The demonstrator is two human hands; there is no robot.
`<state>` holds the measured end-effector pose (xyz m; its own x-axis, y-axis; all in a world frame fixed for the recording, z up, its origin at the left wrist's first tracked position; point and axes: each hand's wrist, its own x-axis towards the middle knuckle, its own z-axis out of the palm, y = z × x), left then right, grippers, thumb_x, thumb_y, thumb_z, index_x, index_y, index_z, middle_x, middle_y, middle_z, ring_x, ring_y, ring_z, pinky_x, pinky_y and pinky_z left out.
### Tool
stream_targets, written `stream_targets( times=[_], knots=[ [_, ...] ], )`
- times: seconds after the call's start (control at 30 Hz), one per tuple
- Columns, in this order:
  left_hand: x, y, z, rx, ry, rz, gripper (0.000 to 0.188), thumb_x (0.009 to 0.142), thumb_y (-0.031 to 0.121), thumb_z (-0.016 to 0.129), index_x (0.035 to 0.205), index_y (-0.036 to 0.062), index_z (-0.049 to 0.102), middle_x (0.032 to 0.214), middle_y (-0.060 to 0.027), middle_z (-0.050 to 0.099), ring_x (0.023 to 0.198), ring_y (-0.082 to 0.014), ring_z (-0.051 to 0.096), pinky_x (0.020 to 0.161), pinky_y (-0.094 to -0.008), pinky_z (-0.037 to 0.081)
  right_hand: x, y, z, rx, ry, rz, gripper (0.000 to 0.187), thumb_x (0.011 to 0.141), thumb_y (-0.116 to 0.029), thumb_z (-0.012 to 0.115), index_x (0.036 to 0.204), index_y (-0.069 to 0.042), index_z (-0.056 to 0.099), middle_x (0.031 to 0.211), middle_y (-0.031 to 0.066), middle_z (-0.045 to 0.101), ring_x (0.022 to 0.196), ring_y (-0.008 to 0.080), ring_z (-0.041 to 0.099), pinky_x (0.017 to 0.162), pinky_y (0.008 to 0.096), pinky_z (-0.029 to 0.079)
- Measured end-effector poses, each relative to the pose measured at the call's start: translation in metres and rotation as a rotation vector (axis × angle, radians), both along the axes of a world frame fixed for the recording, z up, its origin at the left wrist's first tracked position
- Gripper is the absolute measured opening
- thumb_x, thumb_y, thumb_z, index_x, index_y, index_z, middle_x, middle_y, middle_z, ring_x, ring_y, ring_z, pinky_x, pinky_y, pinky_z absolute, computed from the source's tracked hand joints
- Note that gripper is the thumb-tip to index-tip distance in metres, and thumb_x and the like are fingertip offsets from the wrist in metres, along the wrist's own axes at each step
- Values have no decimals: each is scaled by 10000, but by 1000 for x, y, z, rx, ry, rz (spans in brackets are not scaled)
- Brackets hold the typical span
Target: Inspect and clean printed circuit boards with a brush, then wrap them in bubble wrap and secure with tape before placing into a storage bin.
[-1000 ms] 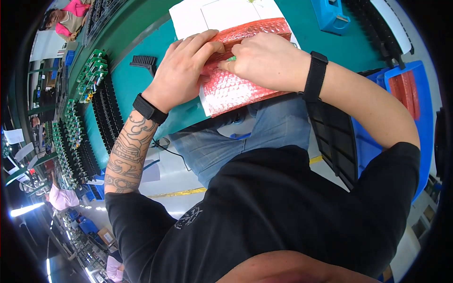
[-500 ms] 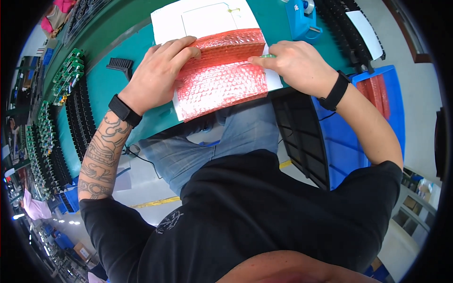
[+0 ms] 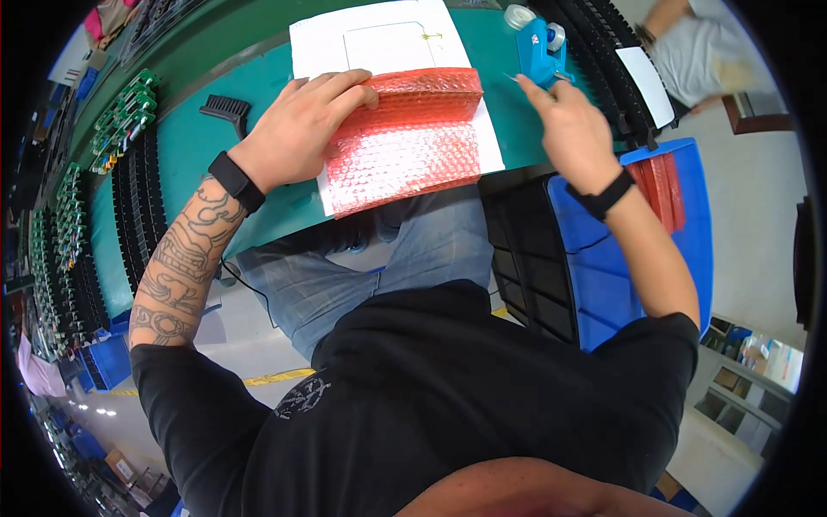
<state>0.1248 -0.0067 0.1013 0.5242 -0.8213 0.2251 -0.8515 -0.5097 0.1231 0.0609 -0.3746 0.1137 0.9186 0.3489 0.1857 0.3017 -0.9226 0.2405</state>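
My left hand [image 3: 303, 129] is closed at the left edge of a red bubble-wrap sheet [image 3: 405, 155], its thumb partly hidden. The sheet is folded, with a raised flap along its far side, and lies over white paper [image 3: 388, 43] with a drawn outline on it. To the right of the sheet, my right hand [image 3: 575, 129] is over the green mat, just in front of a blue tape dispenser [image 3: 536, 52]. Its index finger points forward, and a thin pale tip shows beyond it. The rest of whatever is in those fingers is hidden.
A black brush [image 3: 226, 109] lies left of my left hand. Green circuit boards [image 3: 129, 112] stand in black racks at the left. A blue bin [image 3: 637, 284] with red bubble wrap stands at the right, below a black rack. Another person's arm [image 3: 668, 19] shows at upper right.
My right hand has left the sheet's right edge and moved right, toward the tape dispenser. My left hand stays on the sheet. Another person has come into view at upper right.
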Motion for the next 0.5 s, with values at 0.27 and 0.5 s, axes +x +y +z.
stream_targets(
  times=[0.27, 0.5],
  knots=[
    [5, 5, -8, -39, -24, -5, 631, 734, -58, 716, 1304, 148, 541, 1426, -66, 543, 1312, -274, 554, 1016, -432, 472, 16, 11, -53, 26, 61, 45, 692, 856, 60, 581, 1525, -98, 498, 1318, 257, 530, 1192, 402, 579, 987, 447, 510],
    [13, 10, -9, -11, 18, -2, 626, 752, -32, 736, 1315, 157, 539, 1410, -52, 549, 1307, -259, 558, 1001, -427, 478, 17, 47, -12, 421, 40, 159, 705, 839, -13, 693, 1511, -47, 483, 1474, 271, 473, 1288, 430, 541, 1111, 450, 443]
  ],
)
